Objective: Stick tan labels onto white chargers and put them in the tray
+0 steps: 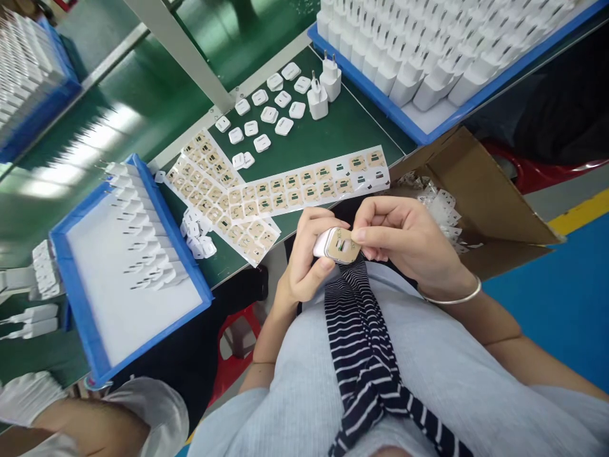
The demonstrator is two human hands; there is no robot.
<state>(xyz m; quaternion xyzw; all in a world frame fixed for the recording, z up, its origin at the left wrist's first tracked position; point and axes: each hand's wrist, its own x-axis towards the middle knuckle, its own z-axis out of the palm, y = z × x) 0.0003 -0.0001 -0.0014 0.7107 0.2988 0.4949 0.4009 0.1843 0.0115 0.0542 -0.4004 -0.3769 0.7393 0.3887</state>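
White charger [333, 244] in both hands; sticker sheets [304, 185], blue trays [76, 279] flank.

The print on the sticker sheets [304, 184] is too tiny to read. The far-right charger tray [428, 127] and far-left tray [38, 108] get cropped by the frame. Left hand [304, 260] hides most of the charger [333, 244].

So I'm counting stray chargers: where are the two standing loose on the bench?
The two loose chargers stand upright at top centre, between the scattered white caps and the blue tray.
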